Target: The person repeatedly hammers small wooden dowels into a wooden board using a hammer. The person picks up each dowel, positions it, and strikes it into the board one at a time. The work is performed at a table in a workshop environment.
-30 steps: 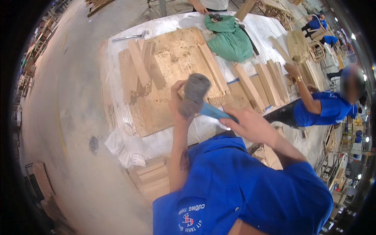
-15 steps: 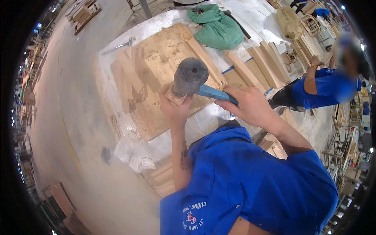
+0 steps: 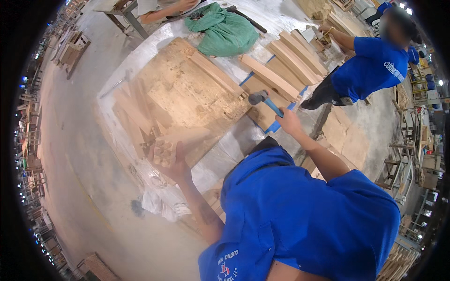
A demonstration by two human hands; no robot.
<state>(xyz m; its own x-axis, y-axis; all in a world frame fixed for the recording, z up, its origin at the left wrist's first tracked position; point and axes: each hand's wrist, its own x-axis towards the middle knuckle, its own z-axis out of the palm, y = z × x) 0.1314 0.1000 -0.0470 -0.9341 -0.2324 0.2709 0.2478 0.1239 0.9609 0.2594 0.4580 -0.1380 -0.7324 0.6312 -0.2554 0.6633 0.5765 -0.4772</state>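
My right hand [image 3: 289, 121] is closed round the blue handle of a mallet [image 3: 258, 97], whose dark head points away to the left. It is held up near the right side of the work table, apart from any wood. At the table's near left corner, my left hand [image 3: 176, 166] grips a pale piece of wood [image 3: 165, 150] with a notched-looking end; blur hides its exact shape and whether it is one piece or more. Beside that hand, several loose wooden strips [image 3: 133, 110] lie on the left of a worn plywood board [image 3: 176, 77].
A wooden bar [image 3: 215, 72] lies along the board's right side, with several more bars [image 3: 295, 56] further right. A green cloth bag [image 3: 227, 33] lies at the back near a dark rod. A co-worker in blue [image 3: 375, 70] stands right; another person's arm [image 3: 164, 13] shows at the far edge.
The mallet has moved right, away from my left hand. My left hand with the wood has shifted left and nearer, onto the table's corner. Another person's arm has come into view at the back.
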